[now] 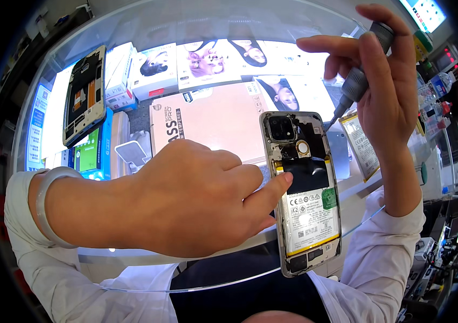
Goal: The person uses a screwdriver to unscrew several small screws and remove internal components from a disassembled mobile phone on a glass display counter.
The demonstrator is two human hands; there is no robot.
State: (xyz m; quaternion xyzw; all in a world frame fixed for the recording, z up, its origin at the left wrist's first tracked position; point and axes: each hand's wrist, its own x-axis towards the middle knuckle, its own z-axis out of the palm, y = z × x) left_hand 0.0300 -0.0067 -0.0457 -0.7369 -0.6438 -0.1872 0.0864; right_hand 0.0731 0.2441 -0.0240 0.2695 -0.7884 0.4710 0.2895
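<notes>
My left hand [202,199] is closed on an opened phone [308,210], its index finger pressed on the black film over the battery and the other fingers curled. The phone's back is off, showing the camera block, a round sensor and a yellow-edged battery. My right hand [382,91] grips a grey screwdriver [354,83], its forefinger raised. The screwdriver's tip is at the phone's upper right edge. A loose battery [362,148] lies just right of the phone.
Another opened phone [83,94] rests at the far left. A pink flat box [207,124] lies on a glass counter [132,21] above white boxes [202,62] with portraits. Plastic bottles [439,86] stand at the right edge, with cluttered shelves [444,247] below.
</notes>
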